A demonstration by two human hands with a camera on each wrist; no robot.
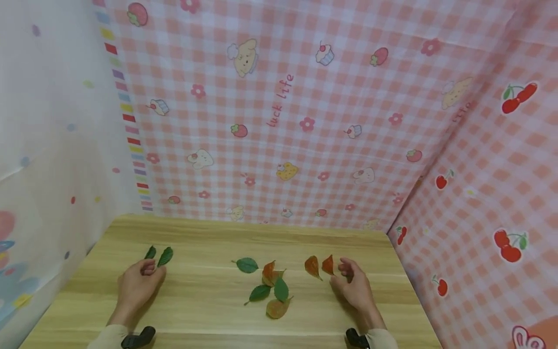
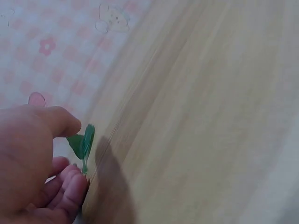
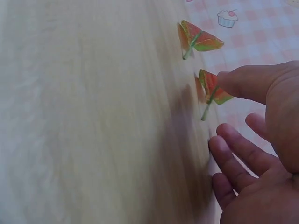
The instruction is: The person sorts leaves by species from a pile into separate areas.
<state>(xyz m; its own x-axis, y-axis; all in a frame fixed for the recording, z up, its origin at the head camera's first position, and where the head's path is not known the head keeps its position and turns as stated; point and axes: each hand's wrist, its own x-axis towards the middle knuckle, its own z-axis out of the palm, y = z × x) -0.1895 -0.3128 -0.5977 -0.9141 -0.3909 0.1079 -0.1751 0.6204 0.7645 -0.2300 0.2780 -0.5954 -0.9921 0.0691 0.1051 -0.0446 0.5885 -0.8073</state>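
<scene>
On the left of the wooden table, my left hand (image 1: 137, 287) rests just below two green leaves, the nearer green leaf (image 1: 165, 256) and another green leaf (image 1: 150, 252). The left wrist view shows a gap between thumb and loosely bent fingers, with green leaves (image 2: 88, 142) beside the fingertips; whether the stem touches them I cannot tell. At the right, my right hand (image 1: 356, 290) lies beside two orange-red leaves, one orange leaf (image 1: 311, 266) and a folded-looking orange leaf (image 1: 328, 265). Its thumb and fingers are spread apart, holding nothing; the thumb partly covers the nearer orange leaf (image 3: 209, 84).
Between the hands lies a loose cluster of leaves, among them a green leaf (image 1: 281, 290), a yellowish-orange leaf (image 1: 277, 308) and, slightly apart, another green leaf (image 1: 247, 265). Pink checked cloth (image 1: 270, 145) rises behind the wooden table (image 1: 209, 310), with cloth walls on both sides.
</scene>
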